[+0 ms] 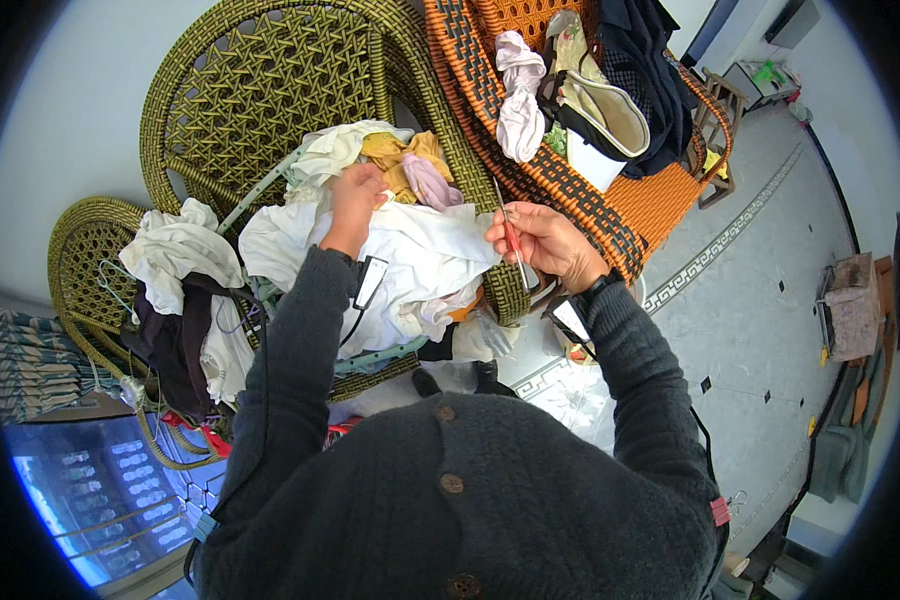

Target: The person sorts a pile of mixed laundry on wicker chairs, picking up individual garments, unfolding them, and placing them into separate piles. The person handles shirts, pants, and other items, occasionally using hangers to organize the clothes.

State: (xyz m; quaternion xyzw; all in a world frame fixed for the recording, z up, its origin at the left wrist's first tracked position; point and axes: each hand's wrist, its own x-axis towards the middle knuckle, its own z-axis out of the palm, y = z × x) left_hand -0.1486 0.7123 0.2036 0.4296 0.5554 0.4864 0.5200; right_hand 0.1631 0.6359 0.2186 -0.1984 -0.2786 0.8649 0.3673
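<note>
My right hand (pixel 547 241) holds a small slim metal tool with a red middle (pixel 511 236), its pointed tip upward, over the arm of the green wicker chair (pixel 285 90). To the left, my left hand (pixel 358 196) has its fingers bent down at the top edge of a white cloth garment (pixel 412 247); the fingertips appear to pinch it. The garment lies spread over the chair's seat. Just beyond my left hand are a yellow cloth (pixel 394 161) and a rolled pale pink cloth (pixel 429 184). The exact kind of tool cannot be told.
An orange and black wicker chair (pixel 645 210) at the upper right holds dark clothing (pixel 645 90), a fabric shoe or boot-like item (pixel 607 116) and a twisted pale cloth (pixel 521 97). Left, a smaller wicker chair (pixel 94 262) bears crumpled white and dark clothes (pixel 184 251). A wooden stool (pixel 720 142) stands farther right.
</note>
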